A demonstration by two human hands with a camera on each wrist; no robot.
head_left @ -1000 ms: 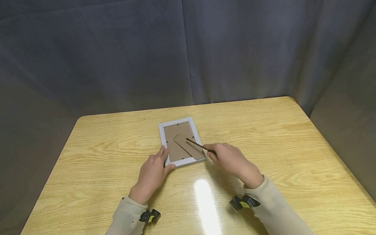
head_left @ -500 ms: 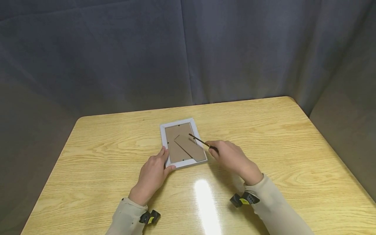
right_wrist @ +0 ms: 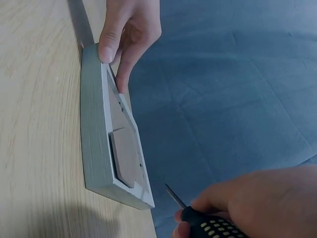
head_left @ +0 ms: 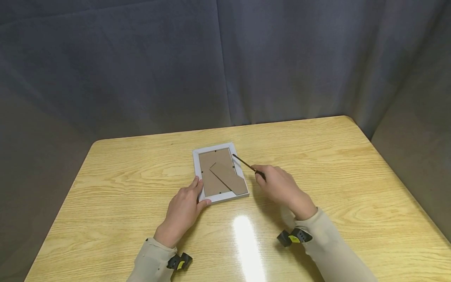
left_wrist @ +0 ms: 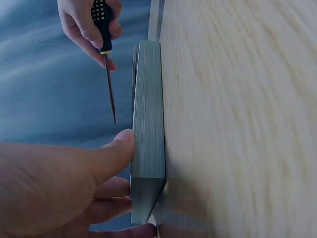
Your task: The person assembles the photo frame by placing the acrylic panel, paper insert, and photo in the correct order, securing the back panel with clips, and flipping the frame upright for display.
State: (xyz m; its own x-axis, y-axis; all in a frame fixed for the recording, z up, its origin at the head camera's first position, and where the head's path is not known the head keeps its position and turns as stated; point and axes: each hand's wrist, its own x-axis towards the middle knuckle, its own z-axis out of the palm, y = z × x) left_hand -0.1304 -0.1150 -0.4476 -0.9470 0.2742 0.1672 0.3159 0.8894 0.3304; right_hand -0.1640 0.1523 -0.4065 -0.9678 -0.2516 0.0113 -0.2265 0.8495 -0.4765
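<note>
A picture frame lies back up on the table, its pale grey border around a brown backing board with a stand flap. Small dark tabs sit along the board's edges. At the near left corner, my left hand holds the frame between thumb and fingers. My right hand grips a screwdriver by its dark, yellow-dotted handle. Its thin shaft points up and left, with the tip over the frame's right border in the head view. In the left wrist view the screwdriver shaft is raised above the frame's back.
The wooden table extends around the frame on all sides. Grey curtains hang behind and beside it. Each wrist wears a strapped black camera. A bright light reflection shows on the near tabletop.
The screwdriver tip has moved from over the backing board up and right to the frame's right border, along with my right hand. The frame and my left hand have shifted slightly right.
</note>
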